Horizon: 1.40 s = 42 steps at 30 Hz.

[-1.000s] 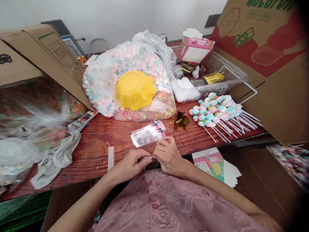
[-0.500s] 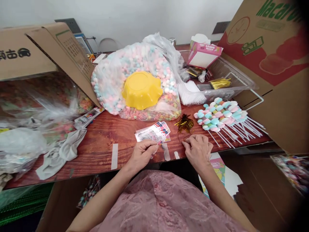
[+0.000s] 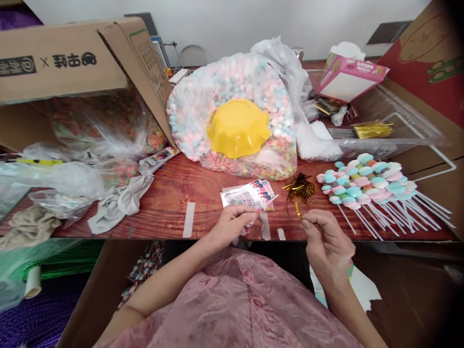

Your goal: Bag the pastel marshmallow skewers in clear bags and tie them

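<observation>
Head view: right hand (image 3: 328, 240) pinches a thin gold twist tie (image 3: 297, 210), its length pointing up-left toward the gold tie pile (image 3: 300, 188) just beyond. Left hand (image 3: 232, 224) grips a small printed plastic packet (image 3: 248, 197) on the wooden tabletop (image 3: 170, 193).

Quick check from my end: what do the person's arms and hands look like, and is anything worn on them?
Both forearms are bare to the bottom edge of the picture, with no sleeve showing. The left hand and right hand are bare too: no gloves, watch or bracelet visible. The torso wears a pink patterned garment with buttons down the front.
</observation>
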Each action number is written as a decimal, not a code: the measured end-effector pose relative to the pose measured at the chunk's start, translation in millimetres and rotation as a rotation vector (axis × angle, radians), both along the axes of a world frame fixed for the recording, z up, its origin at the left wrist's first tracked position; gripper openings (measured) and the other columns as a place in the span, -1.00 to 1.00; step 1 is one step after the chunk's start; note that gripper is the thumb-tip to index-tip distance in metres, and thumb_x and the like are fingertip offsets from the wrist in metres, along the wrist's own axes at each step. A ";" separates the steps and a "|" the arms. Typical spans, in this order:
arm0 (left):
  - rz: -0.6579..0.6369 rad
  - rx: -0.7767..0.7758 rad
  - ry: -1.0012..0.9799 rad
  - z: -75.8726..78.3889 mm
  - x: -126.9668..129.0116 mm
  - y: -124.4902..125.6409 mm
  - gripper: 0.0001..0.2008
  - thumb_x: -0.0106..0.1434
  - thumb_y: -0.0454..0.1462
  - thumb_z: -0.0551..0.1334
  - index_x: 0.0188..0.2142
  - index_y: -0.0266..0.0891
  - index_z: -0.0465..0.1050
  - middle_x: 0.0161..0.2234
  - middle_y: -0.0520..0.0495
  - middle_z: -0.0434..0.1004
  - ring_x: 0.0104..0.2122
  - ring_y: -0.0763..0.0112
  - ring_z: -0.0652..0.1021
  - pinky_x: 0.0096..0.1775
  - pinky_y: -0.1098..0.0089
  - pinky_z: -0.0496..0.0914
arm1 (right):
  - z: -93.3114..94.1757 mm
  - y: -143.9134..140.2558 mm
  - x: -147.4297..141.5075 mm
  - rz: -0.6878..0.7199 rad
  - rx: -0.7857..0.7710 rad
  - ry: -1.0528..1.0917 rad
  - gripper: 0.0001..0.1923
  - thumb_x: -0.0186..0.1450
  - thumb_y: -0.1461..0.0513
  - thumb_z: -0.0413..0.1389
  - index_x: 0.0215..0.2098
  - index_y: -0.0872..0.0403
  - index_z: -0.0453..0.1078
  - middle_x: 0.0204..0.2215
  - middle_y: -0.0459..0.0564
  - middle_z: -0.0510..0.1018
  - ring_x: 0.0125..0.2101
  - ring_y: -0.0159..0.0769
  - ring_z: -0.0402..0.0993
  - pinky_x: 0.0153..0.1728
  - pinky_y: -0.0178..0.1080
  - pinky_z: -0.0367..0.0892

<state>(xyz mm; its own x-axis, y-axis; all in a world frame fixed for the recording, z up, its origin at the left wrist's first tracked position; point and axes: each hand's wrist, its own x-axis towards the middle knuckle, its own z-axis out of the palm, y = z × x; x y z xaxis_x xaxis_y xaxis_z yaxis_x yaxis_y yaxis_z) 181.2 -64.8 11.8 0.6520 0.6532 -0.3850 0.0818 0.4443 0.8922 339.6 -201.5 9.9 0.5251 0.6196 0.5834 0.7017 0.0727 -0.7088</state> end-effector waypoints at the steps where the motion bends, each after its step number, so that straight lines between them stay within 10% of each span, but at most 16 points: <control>1: -0.022 0.007 -0.005 1.1 4.6 -1.7 -0.73 0.00 -0.11 0.37 -0.42 -0.30 0.58 -0.58 0.08 0.37 -0.62 0.63 0.32 -0.55 0.54 0.24 | 7.4 5.8 -8.9 0.051 0.040 0.006 -0.86 0.29 0.34 0.10 -0.22 -0.01 0.43 -0.33 -0.04 0.47 -0.26 -0.23 0.40 -0.21 -0.14 0.30; 5: -0.033 0.113 -0.095 7.9 16.0 -4.5 -0.75 0.07 -0.13 0.29 -0.50 -0.31 0.53 -0.57 0.04 0.37 -0.57 0.59 0.32 -0.50 0.53 0.26 | 10.5 30.8 -32.4 0.223 0.011 -0.076 -0.72 0.30 0.39 0.09 -0.12 -0.06 0.48 -0.35 -0.07 0.55 -0.26 -0.24 0.41 -0.19 -0.11 0.32; 23: -0.101 0.354 -0.097 -13.0 1.5 2.6 -0.73 0.22 -0.18 0.19 -0.54 -0.29 0.38 -0.52 0.07 0.31 -0.53 0.57 0.31 -0.46 0.52 0.23 | -20.2 41.6 -33.7 0.180 -0.121 0.008 -0.75 0.31 0.34 0.10 -0.08 -0.02 0.48 -0.33 -0.05 0.56 -0.30 -0.28 0.42 -0.24 -0.15 0.32; 29: -0.065 0.452 -0.117 -6.8 1.0 2.4 -0.69 0.25 -0.19 0.18 -0.58 -0.29 0.36 -0.56 0.07 0.29 -0.53 0.56 0.30 -0.45 0.51 0.22 | -19.3 34.9 -44.5 0.066 -0.089 0.284 -0.93 0.22 0.23 0.23 -0.33 0.04 0.45 -0.40 -0.08 0.48 -0.36 -0.31 0.40 -0.28 -0.21 0.31; 35: -0.155 0.706 -0.116 8.5 5.4 -0.1 -0.68 0.28 -0.24 0.14 -0.59 -0.29 0.39 -0.54 0.03 0.35 -0.47 0.53 0.35 -0.36 0.48 0.26 | -23.0 34.4 -29.3 0.427 -0.244 0.976 -0.79 0.20 0.09 0.23 -0.40 0.07 0.44 -0.60 -0.17 0.38 -0.62 -0.45 0.17 -0.56 -0.33 0.12; 38: -0.352 0.486 -0.119 19.4 4.6 0.9 -0.69 0.22 -0.23 0.18 -0.62 -0.30 0.38 -0.60 0.06 0.32 -0.56 0.59 0.33 -0.47 0.52 0.24 | -15.0 34.0 -7.6 0.715 -0.346 0.897 -0.72 0.20 0.06 0.22 -0.49 0.09 0.37 -0.62 -0.15 0.35 -0.58 -0.42 0.20 -0.52 -0.32 0.13; 42: -0.546 -0.015 0.011 29.3 -0.1 2.5 -0.85 0.03 -0.26 0.29 -0.58 -0.32 0.46 -0.66 0.10 0.35 -0.68 0.64 0.32 -0.63 0.58 0.21 | 9.5 26.6 8.1 0.877 -0.313 0.213 -0.73 0.35 0.15 0.04 -0.48 0.08 0.33 -0.53 -0.07 0.43 -0.46 -0.34 0.31 -0.40 -0.27 0.22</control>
<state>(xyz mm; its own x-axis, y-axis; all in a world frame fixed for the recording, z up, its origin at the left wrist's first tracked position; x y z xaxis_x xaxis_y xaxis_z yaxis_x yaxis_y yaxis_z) 181.1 -62.3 41.1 0.8905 0.2155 -0.4007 0.3136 0.3474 0.8837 347.8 -174.9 19.5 -0.1244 0.9548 0.2700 0.3416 0.2968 -0.8918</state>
